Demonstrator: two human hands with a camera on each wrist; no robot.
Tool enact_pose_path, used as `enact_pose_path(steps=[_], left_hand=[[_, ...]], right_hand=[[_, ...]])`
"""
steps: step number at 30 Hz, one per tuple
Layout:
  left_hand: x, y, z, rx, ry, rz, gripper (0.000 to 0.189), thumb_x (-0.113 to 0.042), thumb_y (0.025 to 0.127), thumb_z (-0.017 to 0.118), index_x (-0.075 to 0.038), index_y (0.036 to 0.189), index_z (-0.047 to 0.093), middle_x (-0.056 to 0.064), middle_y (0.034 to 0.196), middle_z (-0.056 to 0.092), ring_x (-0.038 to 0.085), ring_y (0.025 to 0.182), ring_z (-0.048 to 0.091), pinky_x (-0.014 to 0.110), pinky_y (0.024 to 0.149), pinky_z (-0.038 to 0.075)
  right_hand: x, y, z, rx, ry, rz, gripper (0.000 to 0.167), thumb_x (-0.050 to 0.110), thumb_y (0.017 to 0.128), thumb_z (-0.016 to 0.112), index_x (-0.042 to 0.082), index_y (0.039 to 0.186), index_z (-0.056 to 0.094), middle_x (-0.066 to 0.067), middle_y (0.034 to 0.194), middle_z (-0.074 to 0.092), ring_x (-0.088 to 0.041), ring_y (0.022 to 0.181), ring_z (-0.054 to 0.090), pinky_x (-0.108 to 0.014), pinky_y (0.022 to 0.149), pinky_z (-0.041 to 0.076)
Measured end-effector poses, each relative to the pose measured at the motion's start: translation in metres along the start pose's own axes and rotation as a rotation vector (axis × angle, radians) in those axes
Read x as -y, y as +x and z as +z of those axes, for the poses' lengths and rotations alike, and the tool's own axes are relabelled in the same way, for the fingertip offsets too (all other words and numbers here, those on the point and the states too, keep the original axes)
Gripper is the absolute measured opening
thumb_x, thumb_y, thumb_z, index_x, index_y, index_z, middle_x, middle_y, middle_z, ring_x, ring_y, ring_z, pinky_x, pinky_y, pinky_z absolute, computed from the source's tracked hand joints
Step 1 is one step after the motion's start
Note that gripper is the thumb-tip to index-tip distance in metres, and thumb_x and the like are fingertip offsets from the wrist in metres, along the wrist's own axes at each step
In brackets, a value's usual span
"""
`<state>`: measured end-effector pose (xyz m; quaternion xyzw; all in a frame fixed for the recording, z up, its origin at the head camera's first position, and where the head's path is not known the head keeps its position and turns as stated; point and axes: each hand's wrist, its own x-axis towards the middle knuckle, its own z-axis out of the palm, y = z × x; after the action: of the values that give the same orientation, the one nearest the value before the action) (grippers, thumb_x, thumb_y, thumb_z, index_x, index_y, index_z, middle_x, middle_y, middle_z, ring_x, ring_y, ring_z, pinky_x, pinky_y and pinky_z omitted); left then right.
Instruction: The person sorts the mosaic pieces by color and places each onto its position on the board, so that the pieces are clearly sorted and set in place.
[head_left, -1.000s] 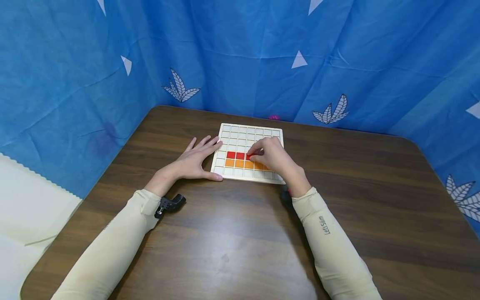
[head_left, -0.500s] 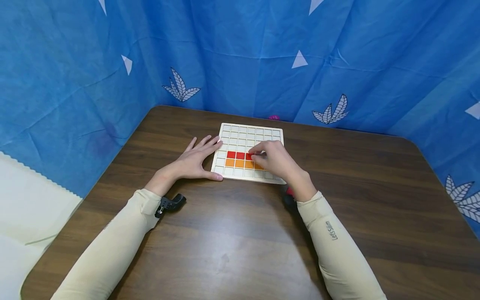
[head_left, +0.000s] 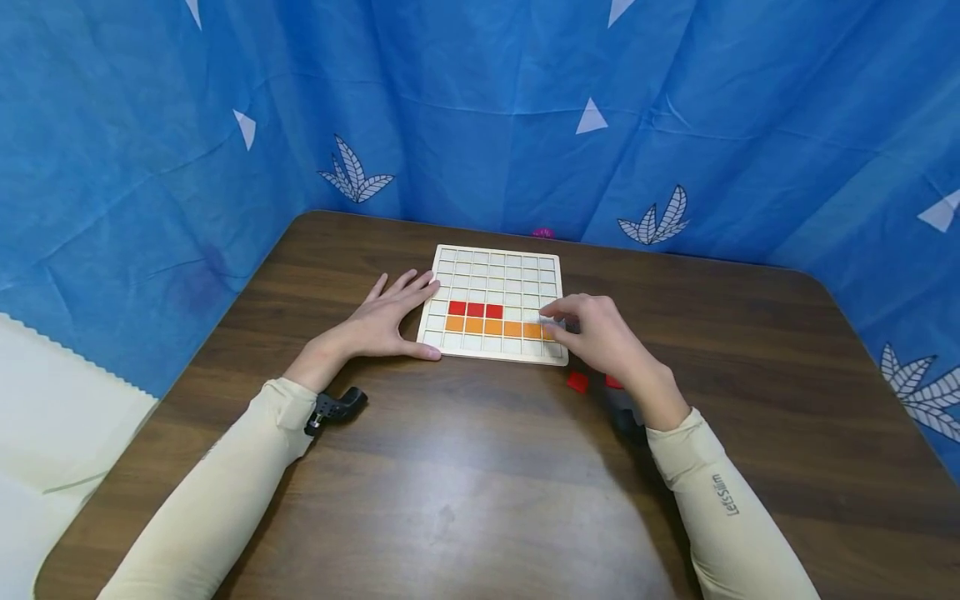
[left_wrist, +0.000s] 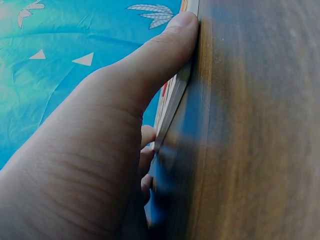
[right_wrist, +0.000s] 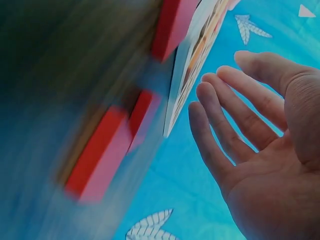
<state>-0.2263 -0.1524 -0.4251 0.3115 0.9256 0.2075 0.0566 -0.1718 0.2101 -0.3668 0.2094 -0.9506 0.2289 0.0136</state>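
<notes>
A pale grid board (head_left: 495, 343) lies on the table, with three red square tiles (head_left: 476, 310) in one row and several orange tiles (head_left: 493, 326) in the row nearer me. My left hand (head_left: 378, 327) is spread at the board's left side, thumb (left_wrist: 172, 40) and fingertips touching its edge. Over the board's right edge hovers my right hand (head_left: 600, 333), its fingers loosely bent with nothing between them; the right wrist view shows the palm (right_wrist: 272, 175) bare. Loose red tiles (head_left: 577, 382) lie on the table below that hand, partly hidden by the wrist.
The brown wooden table (head_left: 450, 467) reaches out on both sides of the board. Behind and to the left hangs a blue curtain (head_left: 480, 125) with leaf and triangle prints. A black wrist mount (head_left: 341, 407) sticks out at the left wrist.
My right hand has let go of the third red tile, which now sits in the row, and has moved right and toward me. Loose red tiles have come into sight. The left hand keeps its place.
</notes>
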Motion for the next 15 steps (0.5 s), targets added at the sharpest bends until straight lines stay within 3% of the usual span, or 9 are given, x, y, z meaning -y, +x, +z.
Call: enact_pose_path(steps=[15], left_hand=[[-0.002, -0.003, -0.002, -0.005, -0.007, -0.005, 0.121, -0.072, 0.079, 0.080, -0.018, 0.170, 0.021, 0.004, 0.179, 0.013, 0.035, 0.165, 0.004, 0.064, 0.129, -0.006]], right_hand=[[-0.048, -0.054, -0.032, -0.034, -0.028, 0.065, 0.026, 0.009, 0.097, 0.076, 0.005, 0.123, 0.077, -0.014, 0.119, 0.077, -0.032, 0.105, 0.074, -0.056, 0.095, 0.059]])
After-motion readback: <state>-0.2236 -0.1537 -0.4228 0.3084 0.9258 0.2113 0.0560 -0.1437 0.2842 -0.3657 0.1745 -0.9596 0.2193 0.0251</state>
